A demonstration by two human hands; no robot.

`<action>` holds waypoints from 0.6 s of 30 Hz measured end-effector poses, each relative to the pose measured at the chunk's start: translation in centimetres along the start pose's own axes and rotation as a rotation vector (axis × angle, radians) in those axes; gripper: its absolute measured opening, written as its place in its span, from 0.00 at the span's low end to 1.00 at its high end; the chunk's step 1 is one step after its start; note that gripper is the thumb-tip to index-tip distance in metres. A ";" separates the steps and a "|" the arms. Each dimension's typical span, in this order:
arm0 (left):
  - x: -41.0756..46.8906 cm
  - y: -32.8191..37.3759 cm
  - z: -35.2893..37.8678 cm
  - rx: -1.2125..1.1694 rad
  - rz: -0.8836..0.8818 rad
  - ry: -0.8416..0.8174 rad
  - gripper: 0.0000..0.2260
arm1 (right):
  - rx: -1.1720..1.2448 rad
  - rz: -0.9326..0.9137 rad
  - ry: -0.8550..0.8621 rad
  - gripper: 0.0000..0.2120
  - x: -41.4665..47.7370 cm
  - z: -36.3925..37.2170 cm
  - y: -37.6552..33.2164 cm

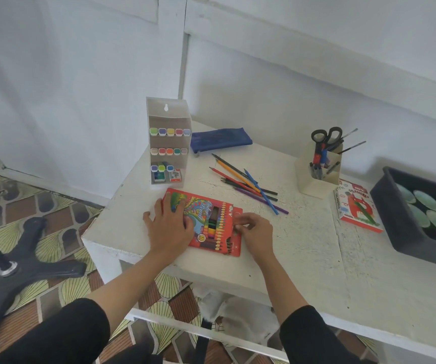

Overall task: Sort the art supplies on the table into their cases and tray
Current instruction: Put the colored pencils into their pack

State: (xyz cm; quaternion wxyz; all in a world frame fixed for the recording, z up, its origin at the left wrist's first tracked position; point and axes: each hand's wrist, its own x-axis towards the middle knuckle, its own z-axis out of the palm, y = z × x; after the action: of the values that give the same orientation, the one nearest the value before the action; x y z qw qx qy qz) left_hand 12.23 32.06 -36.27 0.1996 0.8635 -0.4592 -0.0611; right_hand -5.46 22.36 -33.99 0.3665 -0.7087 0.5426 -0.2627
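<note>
A white, rough-painted desk [303,245] runs from the centre to the right of the frame, set against white panelled walls [80,74]; patterned floor tiles [67,206] and a black chair base [14,266] fill the lower left.

One red pencil box [211,222] lies flat near the desk's front-left corner; the left hand [171,222] presses on its left half with straight, spread fingers; the right hand [253,227] has curled fingers that pinch the box's right end.

Just behind the box stands one clear marker rack [168,143]: five markers in its top row, five in the middle, three below with two small boxes. One blue pouch [221,139] lies to its right. The loose coloured pencils [248,185], roughly eight and overlapping, lie between pouch and box.

Further right stand one cream holder [319,169] with scissors, brushes and pens, one oil pastel box [356,208], and one black tray [390,206] cut off by the right edge.

Bare desk lies right of the right hand, up to the pastel box, and along the front edge.
</note>
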 end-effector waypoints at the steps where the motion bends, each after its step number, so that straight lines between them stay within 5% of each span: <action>1: 0.0 0.0 0.0 0.005 0.001 -0.007 0.24 | 0.019 0.003 0.010 0.09 0.0 0.2 -0.1; 18: 0.0 0.1 0.1 0.002 -0.014 -0.006 0.26 | -0.054 -0.075 0.019 0.08 3.0 -1.9 0.8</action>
State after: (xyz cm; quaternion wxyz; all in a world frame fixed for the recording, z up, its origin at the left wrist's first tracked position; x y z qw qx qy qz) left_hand 12.08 32.01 -36.31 0.1969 0.8668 -0.4537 -0.0643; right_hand -6.52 18.89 -33.62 0.3320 -0.7356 0.5260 -0.2682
